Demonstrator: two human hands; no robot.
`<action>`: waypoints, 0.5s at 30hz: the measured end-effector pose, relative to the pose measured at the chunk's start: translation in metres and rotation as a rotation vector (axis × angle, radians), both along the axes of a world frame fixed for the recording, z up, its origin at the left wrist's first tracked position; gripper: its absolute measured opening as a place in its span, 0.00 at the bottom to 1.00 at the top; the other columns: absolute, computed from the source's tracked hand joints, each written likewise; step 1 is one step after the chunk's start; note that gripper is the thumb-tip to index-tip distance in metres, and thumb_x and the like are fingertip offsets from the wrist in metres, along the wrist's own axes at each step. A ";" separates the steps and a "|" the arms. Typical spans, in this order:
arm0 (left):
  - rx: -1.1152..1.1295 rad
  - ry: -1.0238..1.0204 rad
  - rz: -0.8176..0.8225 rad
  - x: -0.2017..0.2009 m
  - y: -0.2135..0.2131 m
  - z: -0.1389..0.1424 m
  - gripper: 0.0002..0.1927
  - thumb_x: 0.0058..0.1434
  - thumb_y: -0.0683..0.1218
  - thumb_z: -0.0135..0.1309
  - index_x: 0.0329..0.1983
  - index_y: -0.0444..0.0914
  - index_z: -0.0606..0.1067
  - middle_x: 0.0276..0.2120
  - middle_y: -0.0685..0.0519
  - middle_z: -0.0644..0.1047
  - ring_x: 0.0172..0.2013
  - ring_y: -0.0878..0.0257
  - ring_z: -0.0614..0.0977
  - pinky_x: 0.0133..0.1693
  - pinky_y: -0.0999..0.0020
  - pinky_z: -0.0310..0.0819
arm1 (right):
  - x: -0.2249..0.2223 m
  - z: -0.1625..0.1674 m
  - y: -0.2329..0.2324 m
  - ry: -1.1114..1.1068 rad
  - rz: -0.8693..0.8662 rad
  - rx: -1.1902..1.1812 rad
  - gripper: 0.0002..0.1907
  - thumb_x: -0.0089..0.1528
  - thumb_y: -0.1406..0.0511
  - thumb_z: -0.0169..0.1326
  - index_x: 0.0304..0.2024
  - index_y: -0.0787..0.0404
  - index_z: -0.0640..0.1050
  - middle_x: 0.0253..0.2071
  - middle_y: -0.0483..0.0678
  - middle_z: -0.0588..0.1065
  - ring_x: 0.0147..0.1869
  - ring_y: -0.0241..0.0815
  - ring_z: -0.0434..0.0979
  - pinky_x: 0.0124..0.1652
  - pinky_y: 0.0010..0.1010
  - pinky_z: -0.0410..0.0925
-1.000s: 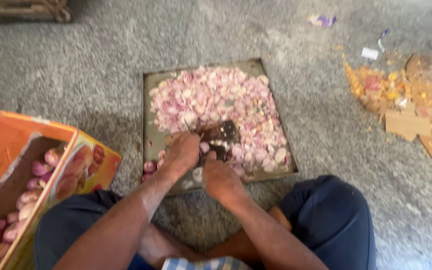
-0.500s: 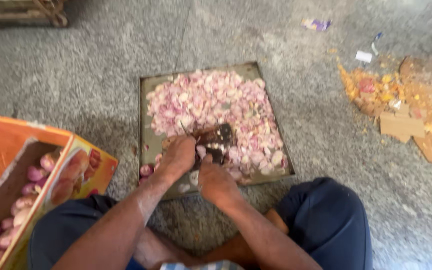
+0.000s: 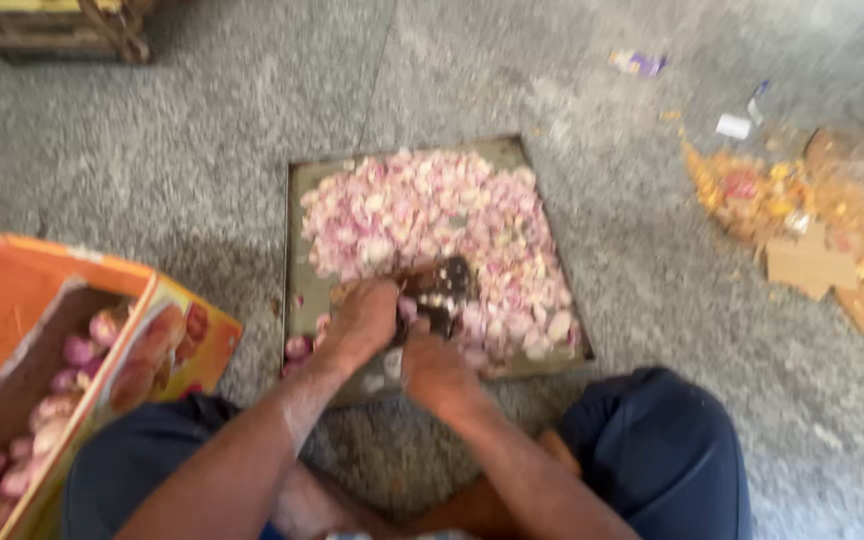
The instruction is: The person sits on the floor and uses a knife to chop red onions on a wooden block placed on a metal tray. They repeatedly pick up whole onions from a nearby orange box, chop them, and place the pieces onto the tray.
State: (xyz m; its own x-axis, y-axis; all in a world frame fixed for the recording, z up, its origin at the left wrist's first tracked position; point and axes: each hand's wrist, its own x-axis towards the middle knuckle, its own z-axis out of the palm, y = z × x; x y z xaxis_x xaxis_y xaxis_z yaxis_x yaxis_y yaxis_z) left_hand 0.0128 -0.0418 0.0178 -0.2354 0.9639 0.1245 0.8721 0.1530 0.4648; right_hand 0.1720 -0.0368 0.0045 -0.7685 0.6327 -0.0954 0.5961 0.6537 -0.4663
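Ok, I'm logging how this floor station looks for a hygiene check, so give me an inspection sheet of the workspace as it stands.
Surface: grey speckled floor; the person sits on it.
Job's things: flat metal tray heaped with chopped pink onion pieces; dark blade tool at the tray's near edge.
Clutter: orange cardboard box holding whole peeled onions on the left; orange scraps pile, cardboard bits and wrappers on the right.
Grippers: left hand and right hand both at the blade tool; grip blurred.
Cables: nothing seen.
Surroundings: wooden crate at top left.
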 end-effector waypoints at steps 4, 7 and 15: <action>-0.120 -0.058 0.033 0.001 -0.003 0.004 0.08 0.57 0.40 0.55 0.34 0.29 0.80 0.38 0.30 0.79 0.45 0.38 0.82 0.49 0.49 0.75 | -0.001 0.009 0.000 -0.078 -0.183 -0.116 0.26 0.60 0.73 0.46 0.61 0.74 0.59 0.44 0.72 0.75 0.49 0.69 0.78 0.46 0.53 0.72; -0.083 -0.006 0.015 -0.002 0.001 0.002 0.08 0.56 0.38 0.53 0.33 0.31 0.81 0.37 0.31 0.80 0.44 0.39 0.82 0.50 0.48 0.75 | -0.002 0.016 0.000 -0.088 -0.085 -0.157 0.19 0.63 0.72 0.44 0.55 0.77 0.63 0.43 0.73 0.77 0.50 0.66 0.80 0.50 0.52 0.71; -0.029 0.018 0.004 -0.010 0.006 -0.017 0.10 0.52 0.35 0.50 0.33 0.27 0.80 0.35 0.29 0.79 0.43 0.35 0.82 0.47 0.46 0.75 | -0.009 0.014 0.006 -0.119 -0.108 -0.117 0.33 0.58 0.73 0.50 0.62 0.79 0.55 0.45 0.74 0.75 0.52 0.72 0.78 0.49 0.57 0.72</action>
State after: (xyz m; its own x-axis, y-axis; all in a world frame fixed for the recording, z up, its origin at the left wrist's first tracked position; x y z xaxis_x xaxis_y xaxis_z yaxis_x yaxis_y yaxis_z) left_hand 0.0024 -0.0355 0.0010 -0.2369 0.9663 0.1011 0.8797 0.1692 0.4444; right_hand 0.1625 -0.0311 0.0190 -0.6757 0.6901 -0.2594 0.7153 0.5286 -0.4571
